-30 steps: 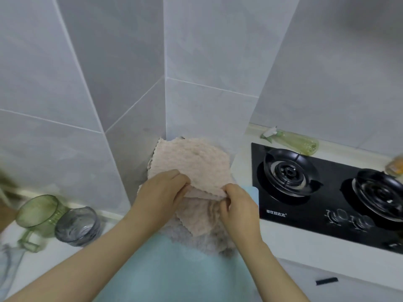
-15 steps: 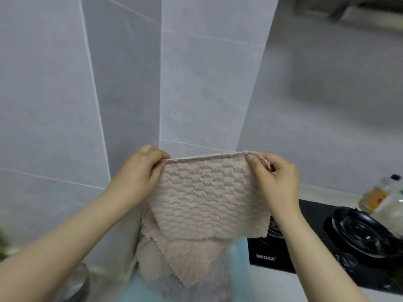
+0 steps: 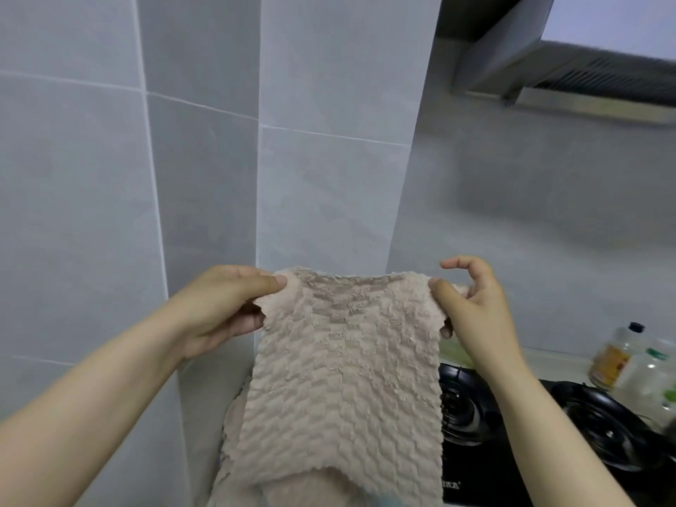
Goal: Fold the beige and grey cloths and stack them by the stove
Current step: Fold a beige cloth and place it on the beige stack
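Aloft, left hand and right hand pinch the beige cloth, hiding part of the stove (its left edge).

Two hands, two beige cloths, two burners, at least two bottles.

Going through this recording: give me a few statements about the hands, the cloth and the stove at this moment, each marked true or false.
1. The left hand and the right hand each pinch a top corner of the beige cloth. True.
2. The beige cloth lies folded on the stove. False: it hangs in the air from both hands.
3. The stove is to the right of the beige cloth. True.
4. The bottles stand left of the beige cloth. False: they stand at the far right, beyond the stove.
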`<move>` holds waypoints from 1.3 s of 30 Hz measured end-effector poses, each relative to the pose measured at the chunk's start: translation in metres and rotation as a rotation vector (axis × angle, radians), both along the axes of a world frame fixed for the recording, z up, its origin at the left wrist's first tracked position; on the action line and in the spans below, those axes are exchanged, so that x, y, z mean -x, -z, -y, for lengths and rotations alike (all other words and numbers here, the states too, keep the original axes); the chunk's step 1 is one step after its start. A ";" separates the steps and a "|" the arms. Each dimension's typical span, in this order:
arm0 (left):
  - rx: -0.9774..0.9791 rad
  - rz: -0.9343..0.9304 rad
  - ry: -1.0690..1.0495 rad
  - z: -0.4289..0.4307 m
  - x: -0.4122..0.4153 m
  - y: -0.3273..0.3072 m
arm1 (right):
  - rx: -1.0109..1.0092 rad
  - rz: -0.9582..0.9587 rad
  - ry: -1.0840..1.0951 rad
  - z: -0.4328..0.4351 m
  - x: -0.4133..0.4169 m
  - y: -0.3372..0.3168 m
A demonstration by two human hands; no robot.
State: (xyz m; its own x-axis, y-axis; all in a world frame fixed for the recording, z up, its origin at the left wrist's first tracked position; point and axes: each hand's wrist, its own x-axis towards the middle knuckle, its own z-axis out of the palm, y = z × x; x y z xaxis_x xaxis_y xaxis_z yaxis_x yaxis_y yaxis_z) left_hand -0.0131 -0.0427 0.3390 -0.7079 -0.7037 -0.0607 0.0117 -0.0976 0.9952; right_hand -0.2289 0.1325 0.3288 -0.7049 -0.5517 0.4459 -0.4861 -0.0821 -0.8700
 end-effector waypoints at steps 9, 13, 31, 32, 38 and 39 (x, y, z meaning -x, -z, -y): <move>-0.055 -0.164 -0.003 -0.025 0.012 -0.015 | -0.116 0.024 -0.467 -0.011 -0.024 -0.015; -0.114 -0.260 0.008 -0.034 0.015 -0.022 | -0.253 0.018 -0.697 -0.014 -0.031 -0.023; 0.325 -0.217 -0.130 -0.059 0.011 -0.035 | 0.014 -0.329 -0.323 0.003 -0.060 -0.037; 0.365 -0.229 -0.151 -0.062 0.011 -0.036 | 0.021 -0.331 -0.316 0.003 -0.061 -0.038; 0.380 -0.303 -0.180 -0.070 0.014 -0.038 | 0.046 -0.329 -0.277 0.000 -0.066 -0.042; 0.374 -0.308 -0.179 -0.071 0.015 -0.037 | 0.044 -0.337 -0.274 0.001 -0.066 -0.041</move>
